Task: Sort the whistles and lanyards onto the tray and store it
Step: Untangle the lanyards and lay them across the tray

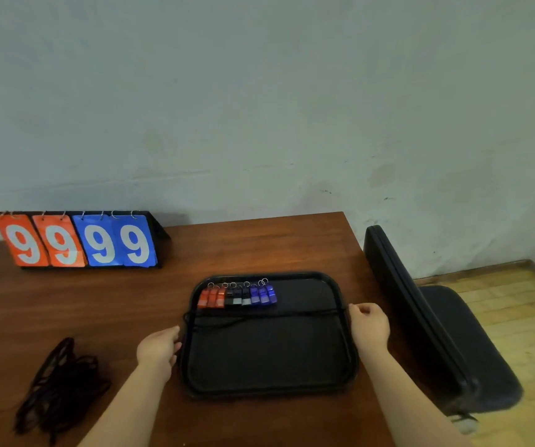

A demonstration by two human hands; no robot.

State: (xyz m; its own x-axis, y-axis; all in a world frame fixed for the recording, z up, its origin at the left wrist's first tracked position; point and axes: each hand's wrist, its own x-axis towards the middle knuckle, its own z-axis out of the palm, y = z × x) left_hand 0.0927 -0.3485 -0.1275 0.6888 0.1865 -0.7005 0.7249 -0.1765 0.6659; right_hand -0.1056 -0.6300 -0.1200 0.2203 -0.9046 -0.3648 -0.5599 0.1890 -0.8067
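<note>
Forearms (124, 411): both enter bare from the bottom edge and reach to either side of the tray.
Lanyard pile (60, 388): lower left, a dark tangled heap on the table (259, 246), well apart from the tray and not yet sorted. Pulling one cord free would likely drag others along or knot them.
Scoreboard (79, 240): upper left of the table, against the wall, showing four 9s. It is out of the way.
Left hand (159, 345): at the tray's left rim, fingertips turned toward the cord's end. I cannot tell whether it pinches the cord, the rim or nothing.
Tray (269, 393): black, flat on the table at lower centre, its right side near the table's edge.
Whistles (237, 296): one tight row in the tray's upper left, red, then black, then blue. They lie loose, so a tilt while carrying would probably slide them and mix the colours.
Laid lanyard (259, 316): one black cord stretched across the tray just below the whistles, its left end looping at the rim. That loop could snag and pull the cord off.
Right hand (369, 324): at the right rim, fingers loosely curled near the cord's right end. I cannot tell whether it grasps the cord or is empty.
Chair (437, 333): dark, right of the table, near the tray's side. It could be bumped if the tray leaves that way.
</note>
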